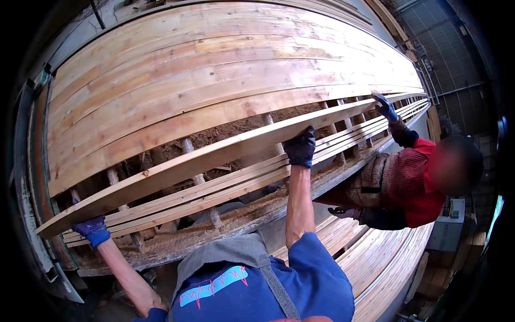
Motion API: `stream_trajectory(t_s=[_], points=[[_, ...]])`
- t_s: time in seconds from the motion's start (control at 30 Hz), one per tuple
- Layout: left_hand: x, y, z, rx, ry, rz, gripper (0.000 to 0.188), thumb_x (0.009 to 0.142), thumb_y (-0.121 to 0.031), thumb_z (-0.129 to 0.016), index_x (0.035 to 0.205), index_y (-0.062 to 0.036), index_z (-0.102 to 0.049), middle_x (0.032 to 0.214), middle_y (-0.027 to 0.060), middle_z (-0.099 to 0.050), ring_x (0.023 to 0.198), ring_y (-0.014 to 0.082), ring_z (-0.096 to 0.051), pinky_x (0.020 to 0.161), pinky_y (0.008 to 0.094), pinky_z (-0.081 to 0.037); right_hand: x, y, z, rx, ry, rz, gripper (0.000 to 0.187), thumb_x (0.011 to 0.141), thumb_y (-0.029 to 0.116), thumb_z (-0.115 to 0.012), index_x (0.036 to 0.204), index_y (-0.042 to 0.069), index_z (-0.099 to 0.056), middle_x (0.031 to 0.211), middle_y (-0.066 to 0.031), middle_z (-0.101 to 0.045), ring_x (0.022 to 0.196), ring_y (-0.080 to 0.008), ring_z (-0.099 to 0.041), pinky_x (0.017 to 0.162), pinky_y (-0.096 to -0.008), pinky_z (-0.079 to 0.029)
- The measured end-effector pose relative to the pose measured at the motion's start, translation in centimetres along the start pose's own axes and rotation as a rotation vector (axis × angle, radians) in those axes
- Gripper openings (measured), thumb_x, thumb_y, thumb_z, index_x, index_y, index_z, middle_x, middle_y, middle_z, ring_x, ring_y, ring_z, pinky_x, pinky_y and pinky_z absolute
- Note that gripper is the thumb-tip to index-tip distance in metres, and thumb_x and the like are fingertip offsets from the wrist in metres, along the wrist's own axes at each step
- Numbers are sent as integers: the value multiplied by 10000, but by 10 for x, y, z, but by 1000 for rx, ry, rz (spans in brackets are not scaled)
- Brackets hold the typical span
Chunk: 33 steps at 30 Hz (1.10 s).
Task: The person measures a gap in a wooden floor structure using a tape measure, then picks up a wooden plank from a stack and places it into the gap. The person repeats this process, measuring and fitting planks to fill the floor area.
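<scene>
A long wooden plank (pixel 209 156) is tilted up on its edge and runs from the lower left to the upper right. My left hand (pixel 92 231), in a blue-purple glove, grips it near its left end. Farther along, my right hand (pixel 301 146), in a dark glove, has its fingers over the upper edge. A co-worker's gloved hand (pixel 385 107) touches the same plank toward its far right end. On my side of it, several narrow boards (pixel 244 182) lie side by side on crosswise bars. The undersides of both my hands' grips are hidden.
Beyond the plank, a wide surface of boards laid edge to edge (pixel 214 80) covers the frame. Sawdust and round bars (pixel 188 145) show in the gap. The co-worker (pixel 394 182) stands at the right, beside more stacked boards (pixel 386 257). A metal frame (pixel 35 177) borders the left.
</scene>
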<state>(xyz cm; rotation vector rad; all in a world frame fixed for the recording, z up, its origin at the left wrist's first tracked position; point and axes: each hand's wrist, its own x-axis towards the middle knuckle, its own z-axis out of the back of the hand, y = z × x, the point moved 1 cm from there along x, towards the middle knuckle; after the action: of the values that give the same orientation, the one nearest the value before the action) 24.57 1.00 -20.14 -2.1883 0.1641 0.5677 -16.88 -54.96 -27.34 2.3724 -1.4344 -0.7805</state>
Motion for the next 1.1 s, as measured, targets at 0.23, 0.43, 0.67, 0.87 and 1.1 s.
stream_trajectory(t_s=[0.23,0.43,0.67,0.87,1.1], points=[[45,6,52,-160,738,141,692,947,-575,-365,1513,-177,-344,1370,103,-535,1246,333,-523,1098,576,-341,-11,-5,-21,-188,-49,61,458,973,507,-536,1248,151,-622,1147,-56,-677,1105,-270,-591,971,-478,-474],[8,5,40,-28,-88,59,649,893,-607,-429,1313,-135,-578,1294,140,-612,1207,359,-560,1046,604,-417,7,39,-18,-177,-263,174,664,943,693,-446,1288,144,-589,1298,-107,-614,1154,-316,-572,1011,-560,-439],[11,-3,88,-13,-99,-49,546,955,-484,-401,1230,-55,-597,1013,112,-653,978,283,-630,947,476,-505,-3,39,-25,-214,-370,297,684,926,706,-476,1207,95,-599,1004,-99,-686,857,-258,-621,791,-431,-531],[57,-10,128,31,25,76,500,960,-455,-429,1234,-89,-630,1101,113,-682,1025,302,-645,959,477,-513,-15,37,-24,-94,-309,228,517,927,613,-571,1288,243,-576,1202,-127,-656,975,-287,-629,875,-465,-534],[28,12,55,58,-74,90,782,910,-690,-489,1478,-153,-456,1497,83,-490,1334,326,-485,1149,522,-353,4,55,3,-735,-263,-108,488,934,455,-648,1200,48,-601,1151,-174,-663,1001,-348,-655,856,-522,-556]])
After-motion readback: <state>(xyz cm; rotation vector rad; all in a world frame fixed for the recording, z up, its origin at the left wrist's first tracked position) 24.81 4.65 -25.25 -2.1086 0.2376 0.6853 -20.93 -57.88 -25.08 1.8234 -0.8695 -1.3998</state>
